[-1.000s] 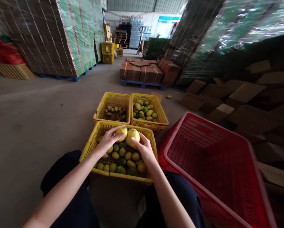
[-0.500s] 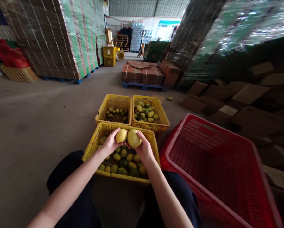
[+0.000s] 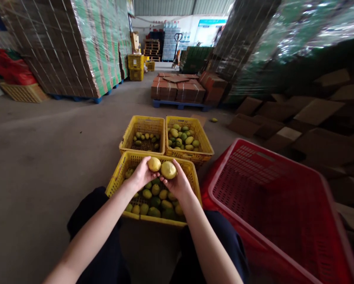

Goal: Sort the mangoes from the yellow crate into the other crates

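My left hand (image 3: pixel 142 173) is closed around a yellow lemon (image 3: pixel 154 164). A slightly larger yellow lemon (image 3: pixel 168 170) is held in my right hand (image 3: pixel 179 183), its thumb along the right side. Both lemons are side by side, a small gap between them, above the near yellow crate (image 3: pixel 116 177). Inside that crate lie several green and yellow lemons (image 3: pixel 154 202), partly hidden by my hands and forearms.
Behind stand two more yellow crates: the left one (image 3: pixel 122 144) with a few small lemons, the right one (image 3: pixel 208 144) fuller. A large red crate (image 3: pixel 224 205) is at my right. Flattened cardboard (image 3: pixel 315 112) lies beyond it. A pallet of boxes (image 3: pixel 177 92) stands ahead.
Both lemons have been turned in my fingers, and the right one now shows a different side. My hands stay over the near crate; the view has shifted slightly.
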Tool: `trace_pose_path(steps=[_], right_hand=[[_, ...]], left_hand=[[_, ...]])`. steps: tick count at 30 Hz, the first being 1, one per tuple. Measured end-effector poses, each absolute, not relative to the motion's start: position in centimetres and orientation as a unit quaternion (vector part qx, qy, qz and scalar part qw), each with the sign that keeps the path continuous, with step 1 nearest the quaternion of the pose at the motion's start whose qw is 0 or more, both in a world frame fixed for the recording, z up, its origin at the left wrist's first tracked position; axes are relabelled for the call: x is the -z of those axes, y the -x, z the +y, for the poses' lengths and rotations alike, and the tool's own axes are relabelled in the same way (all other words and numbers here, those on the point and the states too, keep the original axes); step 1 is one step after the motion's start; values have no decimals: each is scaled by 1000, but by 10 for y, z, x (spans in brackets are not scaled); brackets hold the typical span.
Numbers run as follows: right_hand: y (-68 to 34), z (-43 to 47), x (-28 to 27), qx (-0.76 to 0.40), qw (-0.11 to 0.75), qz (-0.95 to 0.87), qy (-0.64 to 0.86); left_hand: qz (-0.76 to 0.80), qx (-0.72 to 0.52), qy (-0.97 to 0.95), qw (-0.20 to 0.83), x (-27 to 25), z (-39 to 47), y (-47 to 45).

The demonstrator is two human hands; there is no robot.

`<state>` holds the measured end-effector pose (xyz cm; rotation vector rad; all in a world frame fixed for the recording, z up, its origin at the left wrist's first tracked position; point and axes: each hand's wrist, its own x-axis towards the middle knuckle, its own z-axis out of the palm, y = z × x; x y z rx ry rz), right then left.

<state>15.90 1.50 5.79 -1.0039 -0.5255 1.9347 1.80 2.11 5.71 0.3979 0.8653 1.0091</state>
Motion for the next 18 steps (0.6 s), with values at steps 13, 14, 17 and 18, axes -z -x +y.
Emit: trace_pose_path(steps=[13,14,17,18], right_hand=[[-172,3,-67,-255,584,-634,439],[-173,1,-68,-231,579,-654,428],[-176,2,-68,-227,583,-660,415],[-177,2,-67,-248,588,-651,411]], left_hand=[[433,-535,-642,339,-83,-2,-5],[432,-537,-638,343,-83,-4,-4],[423,-535,-621,387,-81,-2,2],[416,-536,-614,403,-80,0,4]])
